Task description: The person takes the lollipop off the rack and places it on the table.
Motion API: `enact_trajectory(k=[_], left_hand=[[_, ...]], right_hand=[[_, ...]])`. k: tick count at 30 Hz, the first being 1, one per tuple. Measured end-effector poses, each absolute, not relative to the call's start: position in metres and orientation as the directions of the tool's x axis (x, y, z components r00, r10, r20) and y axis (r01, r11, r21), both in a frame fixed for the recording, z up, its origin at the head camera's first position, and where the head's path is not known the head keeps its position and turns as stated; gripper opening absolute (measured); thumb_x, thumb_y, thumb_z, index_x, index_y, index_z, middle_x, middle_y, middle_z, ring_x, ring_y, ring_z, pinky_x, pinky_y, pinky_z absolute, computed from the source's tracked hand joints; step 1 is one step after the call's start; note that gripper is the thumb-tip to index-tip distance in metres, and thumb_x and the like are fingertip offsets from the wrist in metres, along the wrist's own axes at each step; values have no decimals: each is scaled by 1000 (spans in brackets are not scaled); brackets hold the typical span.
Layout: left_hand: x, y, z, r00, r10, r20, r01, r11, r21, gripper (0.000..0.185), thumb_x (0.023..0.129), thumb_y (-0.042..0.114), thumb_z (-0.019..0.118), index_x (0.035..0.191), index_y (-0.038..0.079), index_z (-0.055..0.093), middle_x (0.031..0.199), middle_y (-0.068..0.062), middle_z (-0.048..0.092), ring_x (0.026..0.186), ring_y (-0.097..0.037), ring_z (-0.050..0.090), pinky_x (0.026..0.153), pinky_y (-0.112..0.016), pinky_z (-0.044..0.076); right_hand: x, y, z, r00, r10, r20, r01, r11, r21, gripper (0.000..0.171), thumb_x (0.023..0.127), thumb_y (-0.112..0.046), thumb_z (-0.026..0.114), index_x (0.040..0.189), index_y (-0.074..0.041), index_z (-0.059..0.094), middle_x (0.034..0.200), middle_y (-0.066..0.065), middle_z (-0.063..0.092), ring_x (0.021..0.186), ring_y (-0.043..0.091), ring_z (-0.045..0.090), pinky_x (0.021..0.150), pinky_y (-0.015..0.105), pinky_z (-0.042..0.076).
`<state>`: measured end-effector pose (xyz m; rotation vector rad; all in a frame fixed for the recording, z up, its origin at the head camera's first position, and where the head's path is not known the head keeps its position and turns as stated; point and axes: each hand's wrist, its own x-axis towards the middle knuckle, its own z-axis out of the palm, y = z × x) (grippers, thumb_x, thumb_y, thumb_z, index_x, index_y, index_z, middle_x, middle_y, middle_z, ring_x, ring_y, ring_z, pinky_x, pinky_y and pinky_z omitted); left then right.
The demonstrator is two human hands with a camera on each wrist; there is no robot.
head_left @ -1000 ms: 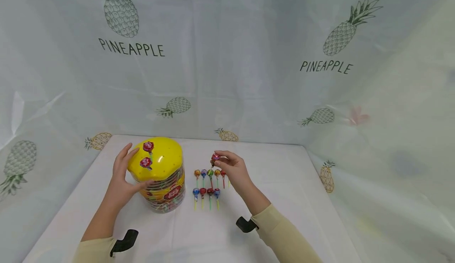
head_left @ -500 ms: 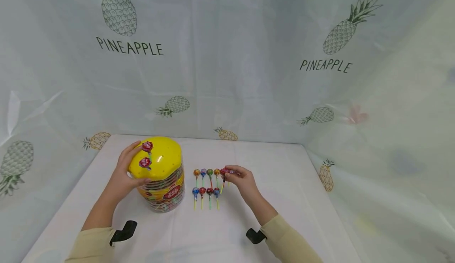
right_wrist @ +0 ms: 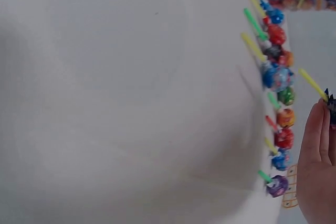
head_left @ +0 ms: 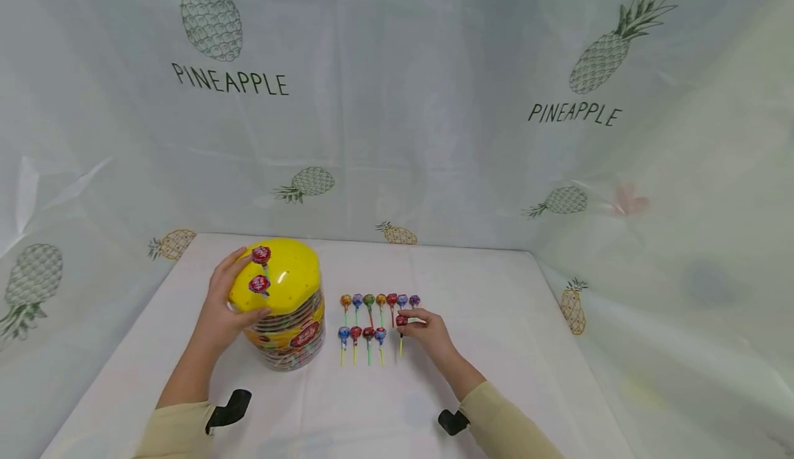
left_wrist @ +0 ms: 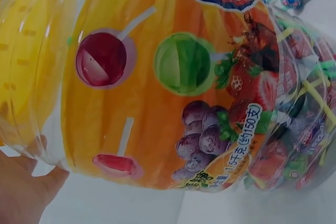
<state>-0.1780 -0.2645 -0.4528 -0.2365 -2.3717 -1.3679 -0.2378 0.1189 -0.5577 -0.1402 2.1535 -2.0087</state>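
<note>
My left hand (head_left: 225,311) holds the side of the yellow lid (head_left: 291,266) on a clear plastic lollipop jar (head_left: 305,338), thumb in front and fingers behind. The left wrist view shows the jar's fruit-printed label (left_wrist: 178,87) and wrapped lollipops inside. In my right hand (head_left: 434,338) a dark red lollipop (head_left: 401,321) is pinched by its head, above the table, its yellow stick pointing down. It hangs right of the front row, whose nearest piece is a blue lollipop (head_left: 380,335). Behind it runs a longer row ending in a purple lollipop (head_left: 414,301).
The jar stands at the left of the white-covered table (head_left: 484,307). Two red lollipop shapes (head_left: 261,255) show on the lid. A pineapple-print curtain (head_left: 428,100) hangs behind and at the sides.
My right hand has carried the lollipop from behind the back row to the right and toward me, beside the front row. My left hand stays at the lid.
</note>
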Motion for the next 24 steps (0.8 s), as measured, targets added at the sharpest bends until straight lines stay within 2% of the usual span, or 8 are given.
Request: enact_trajectory(k=[4,9,11,13,16,24], left_hand=[[-175,-259,-453,-905,-73,419,326,513,794,86,77,11,83,150,20,38,159,-1,17,139,-37,22,92,-3,25],[-172,-256,-453,-904,-101,415,305,526,794,85,78,13,83,150,21,38,158,-2,18,139,-37,24,91,-2,25],[-171,-254,-453,-905,-110,410,296,530,795,85,78,13,83,150,21,38,158,-2,17,139,-37,24,101,-14,32],[-171,-253,-452,-907,-123,404,285,528,800,85,78,13,83,150,20,38,159,-2,17,139,-37,23,108,-33,36],[-169,-250,-451,-909,-146,390,260,532,806,86,78,14,83,150,18,37,159,-3,16,139,-38,23,102,-64,35],[-167,-242,-450,-901,-190,391,237,540,808,84,79,15,83,149,16,38,158,-6,15,136,-41,26,100,-66,36]], right_hand=[[-241,118,-570,-978,-193,-84,59,133,-989,35,84,9,67,119,11,63,101,24,69,84,22,71,78,37,57],[-244,117,-585,-976,-165,-140,106,204,-973,34,83,5,71,117,6,66,94,19,72,84,24,71,71,31,57],[-246,116,-589,-975,-158,-154,120,203,-972,34,83,5,71,116,5,66,94,16,72,83,23,70,70,31,57],[-247,114,-594,-975,-155,-159,123,216,-969,34,81,5,73,114,3,68,95,14,71,79,21,70,68,30,57],[-248,112,-597,-977,-153,-151,108,258,-960,33,80,4,76,112,2,69,96,10,68,74,17,66,64,28,56],[-248,106,-597,-985,-145,-94,27,407,-913,32,80,-6,80,110,-4,71,89,5,61,66,13,55,54,24,49]])
